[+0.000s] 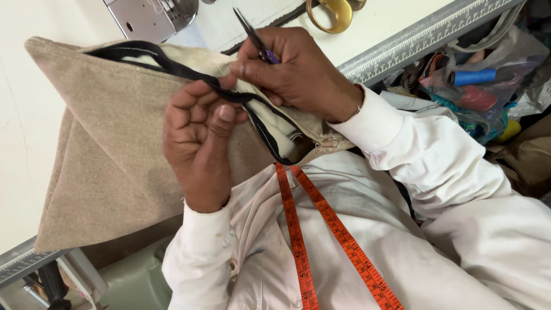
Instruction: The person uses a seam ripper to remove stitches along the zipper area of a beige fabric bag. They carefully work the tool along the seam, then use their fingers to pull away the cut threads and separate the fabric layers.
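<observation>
A beige cover [115, 149] is lying on the table [23, 115], black zipper [172, 68] running along its open edge. The left hand [198, 143] is pinching zipper and fabric, fingers curled shut. The right hand [298, 74] is gripping small snips [252, 35] just above the seam. An orange tape [321, 229] is hanging over the white shirt [447, 218].

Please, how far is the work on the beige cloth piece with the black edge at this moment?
Done: black trim already runs along the open edge of the beige fabric piece. In hand: the left hand pinches that trim, while the right hand holds small snips right at the edge beside it. Left: cannot tell; no loose thread shows clearly, and the far end of the edge is hidden behind the hands.
</observation>
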